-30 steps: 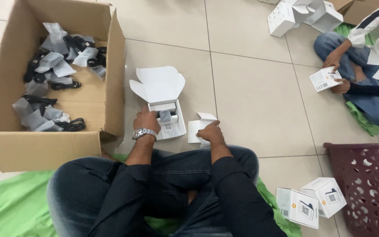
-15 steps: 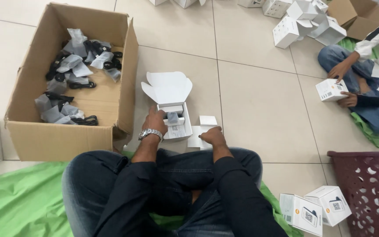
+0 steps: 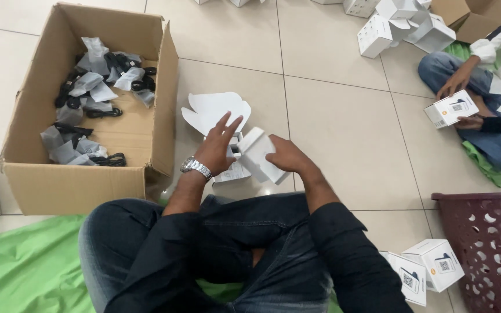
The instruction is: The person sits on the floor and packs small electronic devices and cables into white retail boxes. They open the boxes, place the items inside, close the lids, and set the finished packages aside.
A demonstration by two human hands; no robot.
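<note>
Sitting cross-legged on the tiled floor [image 3: 331,133], the person works right in front of their knees, and the head camera looks straight down on it. The right hand [image 3: 285,157] grips a small white insert piece [image 3: 260,153], fingers wrapped over its near edge, holding it tilted. The left hand [image 3: 218,148], with a silver wristwatch [image 3: 196,167] on its wrist, has its fingers spread wide and holds nothing; its fingertips hover just beside the insert. Under and just beyond those fingers lies the open white carton [image 3: 221,116], flaps splayed flat on the floor, something dark showing inside, though what it is I cannot tell.

Off to the left of the left fingers stands a big cardboard box [image 3: 76,185], holding black cables in grey wrapping [image 3: 91,93]. Near the right knee, behind the right fingers, sit two closed white boxes [image 3: 430,268] beside a dark red plastic basket [image 3: 488,243]. Far beyond the right fingers, another person sits on the floor, their hand [image 3: 456,78] on a white box [image 3: 451,108], with a pile of open white cartons [image 3: 395,23] well apart at the top. A green sheet [image 3: 18,272] lies under the legs.
</note>
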